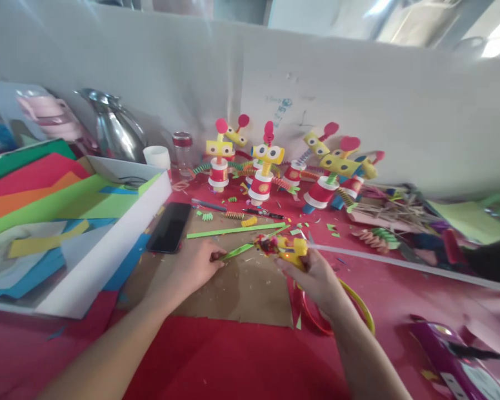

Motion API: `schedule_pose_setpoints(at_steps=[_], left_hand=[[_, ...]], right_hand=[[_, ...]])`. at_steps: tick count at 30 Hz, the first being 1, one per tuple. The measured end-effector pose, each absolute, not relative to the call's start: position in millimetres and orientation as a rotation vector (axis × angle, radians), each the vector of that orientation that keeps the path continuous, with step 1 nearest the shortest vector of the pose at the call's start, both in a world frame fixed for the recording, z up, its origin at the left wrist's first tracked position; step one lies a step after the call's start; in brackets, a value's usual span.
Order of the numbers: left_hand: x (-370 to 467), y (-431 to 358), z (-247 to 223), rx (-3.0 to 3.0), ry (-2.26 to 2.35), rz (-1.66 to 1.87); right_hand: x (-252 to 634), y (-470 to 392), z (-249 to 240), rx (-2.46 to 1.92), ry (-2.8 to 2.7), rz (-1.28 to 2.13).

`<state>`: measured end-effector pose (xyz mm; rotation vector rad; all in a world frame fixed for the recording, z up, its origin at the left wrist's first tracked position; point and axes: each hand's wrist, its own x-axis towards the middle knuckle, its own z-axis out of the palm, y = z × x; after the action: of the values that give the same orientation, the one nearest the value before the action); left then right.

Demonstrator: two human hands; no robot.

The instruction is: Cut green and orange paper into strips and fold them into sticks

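My left hand [202, 258] is closed, its fingertips pinching one end of a narrow green paper strip [237, 251] above a brown board [250, 289]. My right hand [312, 275] is wrapped round a yellow glue gun [294, 253]. The gun's tip points left, near the far end of the strip; whether they touch is too blurred to tell. From the gun's rear, a long pale stick [383, 257] runs off to the right. Another green paper strip [233, 230] lies across the board's far edge. Red and yellow rings [367, 316] lie beneath my right forearm.
Several paper robot figures [260, 180] stand at the back. On the left are a black phone [169, 228] and a white box [104, 250] of coloured paper. A steel jug [116, 128] and a paper cup [157, 158] stand behind. A purple device [454, 355] lies front right.
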<state>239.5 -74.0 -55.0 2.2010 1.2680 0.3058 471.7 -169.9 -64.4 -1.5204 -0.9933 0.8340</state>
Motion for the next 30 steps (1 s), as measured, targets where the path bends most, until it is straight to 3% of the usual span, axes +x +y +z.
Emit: schedule_pose_setpoints(at_steps=[10, 16, 30], left_hand=[[237.1, -75.1, -51.7, 2.246, 1.268, 0.254], [236.1, -68.7, -59.0, 2.322, 1.160, 0.304], [238.6, -70.5, -60.8, 2.569, 1.241, 0.074]], right_hand=[[477.3, -174.2, -64.9, -1.520, -1.272, 0.858], [472.0, -176.6, -62.6, -1.726, -1.436, 0.612], [446.9, -175.6, -56.8, -2.171, -1.669, 0.462]])
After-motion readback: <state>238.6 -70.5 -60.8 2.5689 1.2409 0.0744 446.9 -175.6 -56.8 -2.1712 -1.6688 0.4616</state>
